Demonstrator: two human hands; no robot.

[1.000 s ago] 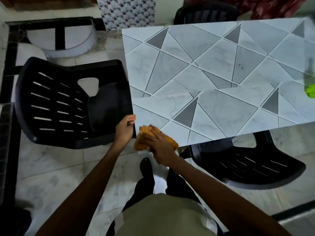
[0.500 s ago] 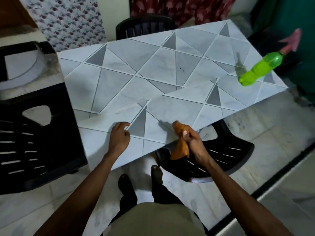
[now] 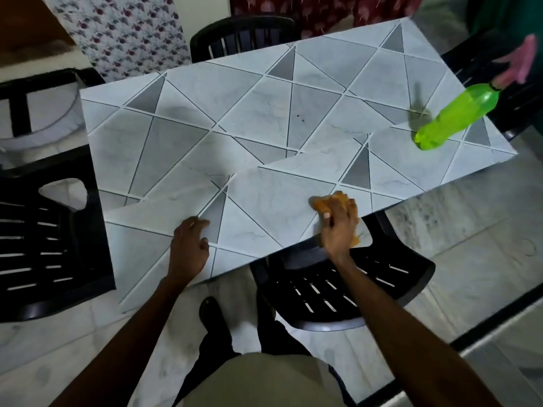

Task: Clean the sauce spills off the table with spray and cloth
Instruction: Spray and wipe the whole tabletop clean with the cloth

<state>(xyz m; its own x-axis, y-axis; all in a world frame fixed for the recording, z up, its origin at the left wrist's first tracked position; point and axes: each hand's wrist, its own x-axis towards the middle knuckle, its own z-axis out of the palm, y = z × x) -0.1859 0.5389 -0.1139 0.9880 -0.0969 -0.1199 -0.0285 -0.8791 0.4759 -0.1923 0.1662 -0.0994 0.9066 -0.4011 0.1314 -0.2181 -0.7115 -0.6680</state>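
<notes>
The table has a grey triangle-patterned top. My right hand grips a bunched orange cloth and holds it on the top at the near edge. My left hand rests on the top near the front edge, fingers loosely bent, holding nothing. A green spray bottle with a pink trigger head stands at the table's right end. Two small dark specks mark the middle of the top.
Black plastic chairs stand around the table: one at the left, one under the near edge by my right arm, one at the far side. My legs and shoes are on the pale marble floor below.
The view swung from the table's left corner toward its right end. My right hand took the cloth off the corner, let it hang below the edge, then set it on the top. My left hand moved onto the top.
</notes>
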